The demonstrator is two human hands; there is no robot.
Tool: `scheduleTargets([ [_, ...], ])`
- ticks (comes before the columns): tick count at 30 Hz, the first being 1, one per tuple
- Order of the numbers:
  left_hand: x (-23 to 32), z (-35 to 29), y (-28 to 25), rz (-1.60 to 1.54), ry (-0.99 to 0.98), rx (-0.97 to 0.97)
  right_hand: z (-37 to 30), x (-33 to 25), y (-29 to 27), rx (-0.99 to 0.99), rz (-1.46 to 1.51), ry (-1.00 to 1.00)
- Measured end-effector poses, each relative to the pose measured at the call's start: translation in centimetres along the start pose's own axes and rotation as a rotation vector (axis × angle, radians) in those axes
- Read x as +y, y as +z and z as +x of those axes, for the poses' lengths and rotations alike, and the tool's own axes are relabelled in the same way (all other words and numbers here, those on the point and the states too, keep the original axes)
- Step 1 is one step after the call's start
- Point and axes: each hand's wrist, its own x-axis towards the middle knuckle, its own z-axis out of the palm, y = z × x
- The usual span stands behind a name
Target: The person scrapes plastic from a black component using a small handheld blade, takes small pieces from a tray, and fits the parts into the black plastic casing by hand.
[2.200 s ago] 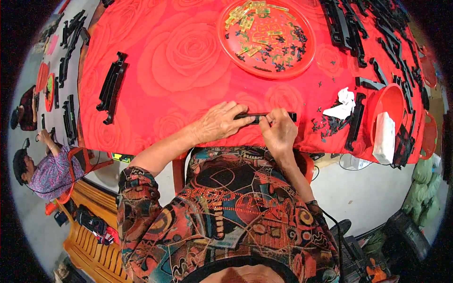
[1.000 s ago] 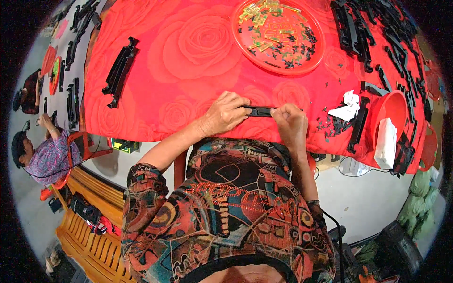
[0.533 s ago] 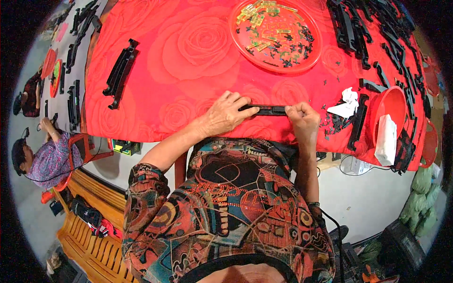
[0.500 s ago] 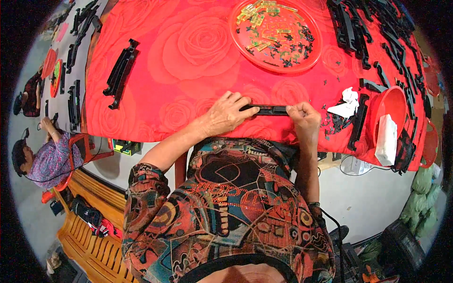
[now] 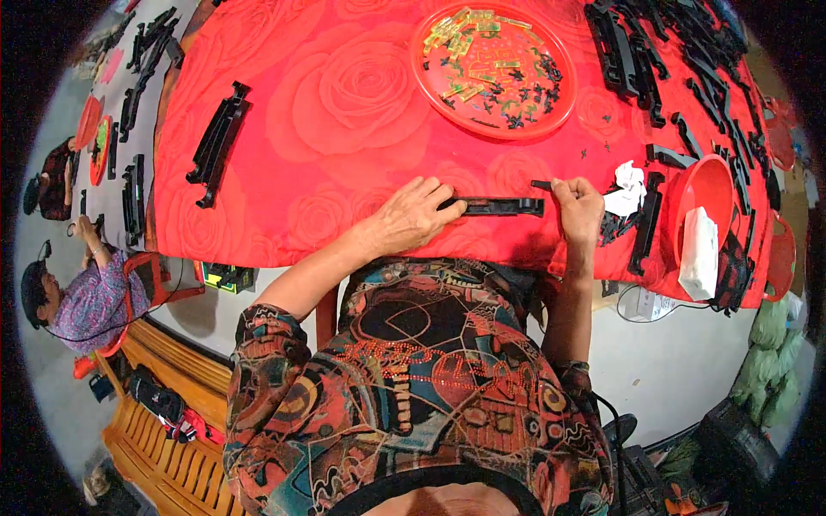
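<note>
My left hand [image 5: 417, 213] is closed round the left end of a long black plastic part [image 5: 503, 207], which lies level near the table's front edge. Its right end sticks out free, and a shallow channel runs along it. Just past that end, my right hand [image 5: 578, 205] pinches a small black piece [image 5: 541, 185] that points left, apart from the long part. The fingers hide the rest of the piece. Beyond them stands a round red tray [image 5: 497, 136] with yellowish clear strips [image 5: 506, 64] and small black bits [image 5: 544, 93].
Several long black parts [image 5: 219, 142] lie at the left, more [image 5: 619, 52] at the right. A crumpled white tissue [image 5: 628, 185], a red basin [image 5: 701, 176] and a white packet [image 5: 699, 258] sit right of my right hand. A person [image 5: 95, 297] sits at another table far left.
My right hand has come off the right end of the long part and moved a little right, now showing a small black piece in its fingers. The left hand keeps its hold.
</note>
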Motion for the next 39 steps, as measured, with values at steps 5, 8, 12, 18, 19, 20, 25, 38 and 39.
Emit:
scheduleTargets([
  [5, 0.2, 0.0, 0.0, 0.024, -0.020, -0.002, -0.5, -0.8, 0.2, -0.003, -0.113, -0.003],
  [8, 0.3, 0.4, -0.5, 0.016, -0.025, -0.022, -0.9, -2.1, -0.1, -0.004, -0.198, 0.005],
  [12, 0.3, 0.4, -0.3, 0.029, -0.026, -0.028, -1.1, -1.5, -0.6, 0.019, 0.035, 0.017],
  [18, 0.0, -0.1, -0.1, 0.005, -0.001, 0.013, -4.5, -5.4, 1.5, -0.208, 0.196, -0.078],
  [19, 0.1, -0.3, -0.1, 0.008, -0.002, 0.045, -4.9, -5.8, 1.9, -0.211, 0.197, -0.080],
  [20, 0.1, -0.4, -0.1, 0.011, -0.002, 0.077, -5.3, -6.1, 2.3, -0.230, 0.147, -0.128],
  [25, -0.3, -0.8, 0.2, -0.015, -0.029, 0.161, -5.9, -6.6, 3.5, -0.257, 0.021, -0.207],
  [38, -1.3, -0.4, 0.3, -0.284, -0.111, 0.185, -5.6, -6.9, 4.2, -0.254, -0.044, -0.113],
  [39, -1.4, -0.3, 0.3, -0.286, -0.108, 0.185, -5.6, -7.1, 4.2, -0.252, -0.039, -0.101],
])
